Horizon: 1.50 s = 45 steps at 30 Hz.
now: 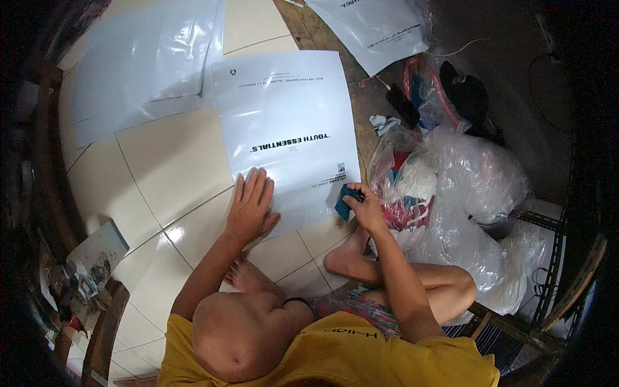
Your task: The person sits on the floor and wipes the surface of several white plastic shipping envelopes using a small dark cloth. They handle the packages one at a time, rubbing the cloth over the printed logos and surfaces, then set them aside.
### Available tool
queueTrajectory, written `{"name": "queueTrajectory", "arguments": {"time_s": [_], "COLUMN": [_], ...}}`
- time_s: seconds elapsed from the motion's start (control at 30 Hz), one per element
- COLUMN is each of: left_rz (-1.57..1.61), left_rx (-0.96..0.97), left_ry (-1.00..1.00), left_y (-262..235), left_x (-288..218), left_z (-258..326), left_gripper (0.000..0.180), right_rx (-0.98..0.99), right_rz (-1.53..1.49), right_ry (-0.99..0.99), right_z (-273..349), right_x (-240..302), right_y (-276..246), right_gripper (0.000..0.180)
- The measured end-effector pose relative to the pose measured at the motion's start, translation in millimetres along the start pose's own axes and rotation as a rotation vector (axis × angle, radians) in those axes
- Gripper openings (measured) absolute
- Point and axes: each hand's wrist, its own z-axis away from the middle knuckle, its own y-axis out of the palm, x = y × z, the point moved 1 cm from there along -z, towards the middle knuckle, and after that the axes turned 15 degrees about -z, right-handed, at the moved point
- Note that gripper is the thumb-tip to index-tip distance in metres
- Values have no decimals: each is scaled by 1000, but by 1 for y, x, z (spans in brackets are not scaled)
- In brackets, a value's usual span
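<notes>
A white printed plastic bag (284,109) lies flat on the tiled floor in front of me, its print upside down from my side. My left hand (251,205) rests on its near left edge, fingers stretched out and pressed flat. At the near right corner my right hand (365,208) pinches a small dark teal cloth (347,201) against or just over the bag. Whether the cloth touches the plastic I cannot tell.
More white plastic sheets (148,58) lie at the far left, and another printed bag (374,29) at the far right. Clear plastic bags (464,187), one with coloured cloth inside, heap up at my right. A black cap-like thing (464,93) sits behind them. Wooden furniture (106,329) stands at left.
</notes>
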Motion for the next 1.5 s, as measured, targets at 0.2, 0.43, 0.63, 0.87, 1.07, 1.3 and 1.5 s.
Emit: {"name": "queueTrajectory", "arguments": {"time_s": [0.2, 0.43, 0.63, 0.87, 1.07, 1.3, 1.5], "left_rz": [-9, -120, -168, -221, -171, -237, -205], "left_rx": [59, 119, 143, 120, 101, 210, 254], "left_ry": [-65, -29, -15, -2, -13, -44, -53], "left_y": [2, 6, 12, 17, 14, 13, 14], "left_x": [3, 6, 5, 7, 9, 9, 8], "left_z": [4, 12, 14, 20, 14, 20, 16], "left_gripper": [96, 102, 107, 109, 109, 111, 112], "right_rx": [-96, 56, 147, -94, -145, 187, -14], "right_rz": [184, 371, 447, 563, 609, 511, 464], "right_ry": [-107, -368, -386, -318, -320, -418, -314], "right_z": [7, 13, 7, -37, -68, 4, -47], "right_x": [17, 31, 21, -4, 17, 21, -6], "right_y": [33, 98, 111, 49, 11, 115, 37], "right_gripper": [44, 39, 29, 21, 20, 27, 26]}}
